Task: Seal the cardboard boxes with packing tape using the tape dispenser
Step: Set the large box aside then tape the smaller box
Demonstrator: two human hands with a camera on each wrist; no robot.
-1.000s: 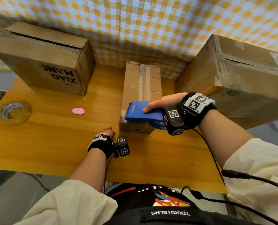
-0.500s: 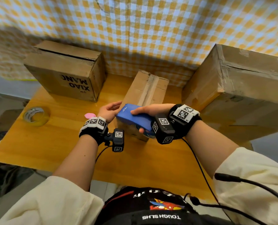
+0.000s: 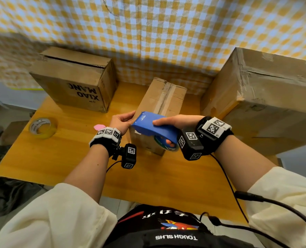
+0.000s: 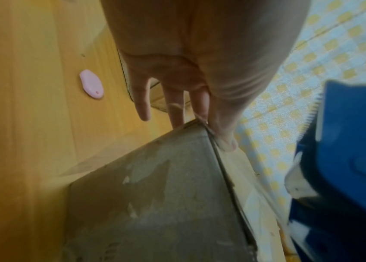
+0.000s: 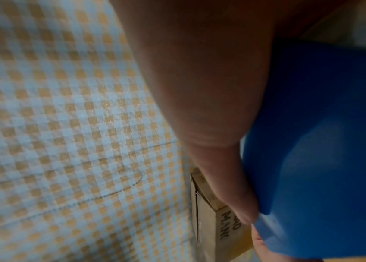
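A small cardboard box with a taped seam along its top stands at an angle in the middle of the wooden table. My left hand holds its near left top corner. In the left wrist view the thumb lies on the top edge of the box and the fingers run down its side. My right hand grips a blue tape dispenser over the box's near end. The dispenser's toothed front points away from me. The tape roll inside it is mostly hidden.
A box printed XIAO MANG sits at the back left and a large taped box fills the right side. A loose roll of tape and a small pink object lie left of the hands. A checked cloth hangs behind.
My left hand has risen from the table to the small box's near left corner. The box now stands turned at an angle, with the dispenser still over its near end.
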